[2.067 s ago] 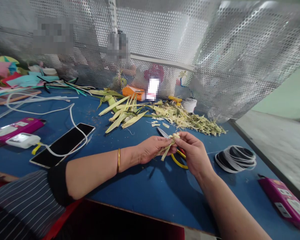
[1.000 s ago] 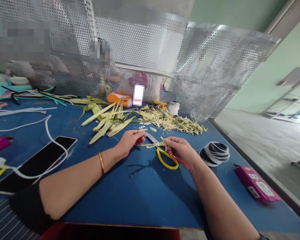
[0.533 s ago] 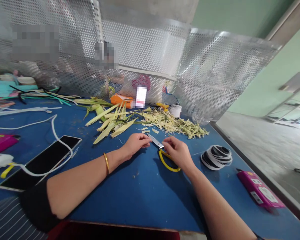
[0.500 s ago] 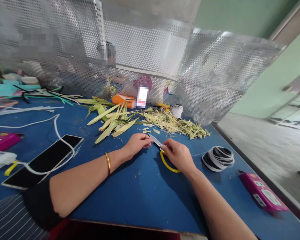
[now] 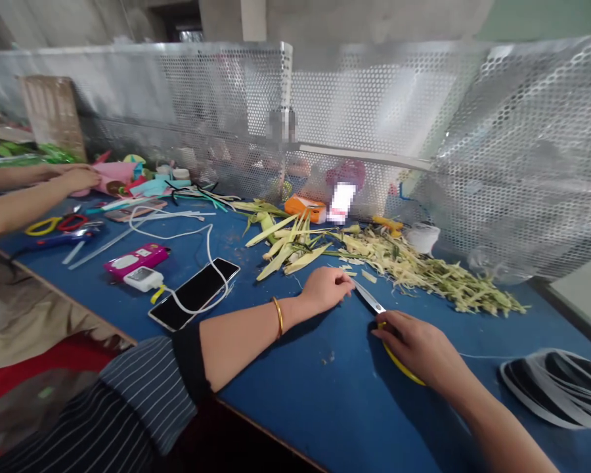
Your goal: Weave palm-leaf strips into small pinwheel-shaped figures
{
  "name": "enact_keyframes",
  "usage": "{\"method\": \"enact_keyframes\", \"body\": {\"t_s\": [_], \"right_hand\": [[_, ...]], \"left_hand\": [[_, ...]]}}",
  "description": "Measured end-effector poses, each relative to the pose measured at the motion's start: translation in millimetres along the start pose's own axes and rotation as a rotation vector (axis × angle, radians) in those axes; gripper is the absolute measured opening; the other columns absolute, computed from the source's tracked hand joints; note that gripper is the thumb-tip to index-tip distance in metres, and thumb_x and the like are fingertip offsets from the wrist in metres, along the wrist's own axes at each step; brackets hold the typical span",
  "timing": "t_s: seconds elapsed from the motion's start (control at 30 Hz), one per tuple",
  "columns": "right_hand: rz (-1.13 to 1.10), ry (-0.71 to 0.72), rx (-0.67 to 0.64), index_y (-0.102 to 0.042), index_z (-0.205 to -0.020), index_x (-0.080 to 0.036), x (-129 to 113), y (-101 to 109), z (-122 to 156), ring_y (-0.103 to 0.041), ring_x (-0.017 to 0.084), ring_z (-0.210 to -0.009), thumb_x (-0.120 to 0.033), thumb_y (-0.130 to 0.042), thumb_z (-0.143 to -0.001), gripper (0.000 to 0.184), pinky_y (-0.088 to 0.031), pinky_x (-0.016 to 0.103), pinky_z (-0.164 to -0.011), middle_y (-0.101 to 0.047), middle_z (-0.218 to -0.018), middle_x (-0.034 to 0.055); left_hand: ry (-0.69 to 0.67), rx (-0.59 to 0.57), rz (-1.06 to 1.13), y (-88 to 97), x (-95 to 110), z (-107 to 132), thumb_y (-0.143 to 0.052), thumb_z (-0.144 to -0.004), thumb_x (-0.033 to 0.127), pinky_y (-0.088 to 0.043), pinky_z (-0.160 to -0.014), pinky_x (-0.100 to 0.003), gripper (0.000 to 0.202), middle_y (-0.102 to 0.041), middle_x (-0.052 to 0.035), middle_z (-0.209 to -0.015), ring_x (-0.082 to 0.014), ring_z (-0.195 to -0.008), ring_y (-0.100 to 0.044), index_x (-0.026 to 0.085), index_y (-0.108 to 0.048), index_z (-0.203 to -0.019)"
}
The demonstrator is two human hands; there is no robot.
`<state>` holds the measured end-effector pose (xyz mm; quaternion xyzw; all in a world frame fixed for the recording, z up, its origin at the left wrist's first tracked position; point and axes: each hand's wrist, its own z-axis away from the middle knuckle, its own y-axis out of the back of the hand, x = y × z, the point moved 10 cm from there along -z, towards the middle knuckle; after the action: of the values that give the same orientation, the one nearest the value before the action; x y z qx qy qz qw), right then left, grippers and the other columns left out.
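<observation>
My left hand (image 5: 325,289) rests on the blue table (image 5: 295,394) with its fingers bunched together, the tips right by the point of the scissors' blade (image 5: 369,299). Whether it pinches anything is hidden. My right hand (image 5: 418,345) lies curled over the yellow handle (image 5: 398,362) of the scissors, which lie flat on the table. A thin white thread (image 5: 473,357) runs from this hand to the right. Just beyond my hands are long pale green leaves (image 5: 288,243) and a heap of shredded leaf scraps (image 5: 433,272).
A phone (image 5: 194,292) on a white cable, a pink device (image 5: 135,256) and a white charger (image 5: 142,278) lie to the left. Black and white coiled bands (image 5: 561,387) lie at right. A perforated metal screen (image 5: 384,125) walls the back. Another person's hand (image 5: 76,177) works far left, near scissors (image 5: 54,225).
Both hands have come down onto the table and the leaf piece is no longer held up between them. My right hand has settled on the scissors' handle. The view has swung left.
</observation>
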<state>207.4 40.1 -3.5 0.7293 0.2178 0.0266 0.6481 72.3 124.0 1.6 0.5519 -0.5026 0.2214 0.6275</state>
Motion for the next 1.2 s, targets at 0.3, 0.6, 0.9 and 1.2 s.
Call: {"method": "enact_keyframes", "body": {"t_s": [0.3, 0.6, 0.9, 1.2], "right_hand": [[0.003, 0.009, 0.012, -0.063, -0.091, -0.025, -1.1, 1.1, -0.9, -0.067, 0.021, -0.068, -0.037, -0.045, -0.091, 0.021, -0.044, 0.030, -0.058, -0.073, -0.087, 0.0044], [0.030, 0.002, -0.039, -0.061, -0.095, -0.024, 0.9, -3.0, -1.1, -0.067, 0.020, -0.071, -0.034, -0.045, -0.093, 0.019, -0.043, 0.029, -0.059, -0.071, -0.089, 0.0033], [0.036, 0.007, -0.042, -0.060, -0.095, -0.024, 0.1, -2.6, -1.2, -0.067, 0.021, -0.073, -0.035, -0.045, -0.093, 0.018, -0.044, 0.029, -0.061, -0.071, -0.093, 0.0039], [-0.001, -0.011, -0.022, -0.062, -0.095, -0.024, 3.7, -2.7, -1.6, -0.066, 0.021, -0.073, -0.037, -0.048, -0.092, 0.020, -0.043, 0.030, -0.062, -0.071, -0.088, 0.0035]], "left_hand": [[0.081, 0.276, -0.686, 99.3, -4.7, -15.8, -0.065, -0.079, 0.027, -0.043, -0.077, -0.038, 0.017, -0.067, -0.0159, -0.079, -0.0287, -0.087, -0.063, 0.013, -0.072, -0.072], [0.223, 0.220, -0.795, 99.6, -12.4, -15.4, -0.069, -0.070, 0.013, -0.046, -0.081, -0.042, 0.006, -0.069, -0.0177, -0.084, -0.0335, -0.094, -0.064, 0.011, -0.071, -0.075], [0.180, 0.228, -0.480, 91.6, -2.0, -15.8, -0.061, -0.079, 0.025, -0.047, -0.077, -0.037, 0.013, -0.070, -0.0124, -0.085, -0.0260, -0.088, -0.064, 0.015, -0.069, -0.079], [0.451, -0.108, 0.640, 33.3, -29.1, -12.7, -0.057, -0.086, 0.016, -0.051, -0.065, -0.027, 0.013, -0.067, -0.0063, -0.073, -0.0130, -0.068, -0.062, 0.014, -0.069, -0.080]]}}
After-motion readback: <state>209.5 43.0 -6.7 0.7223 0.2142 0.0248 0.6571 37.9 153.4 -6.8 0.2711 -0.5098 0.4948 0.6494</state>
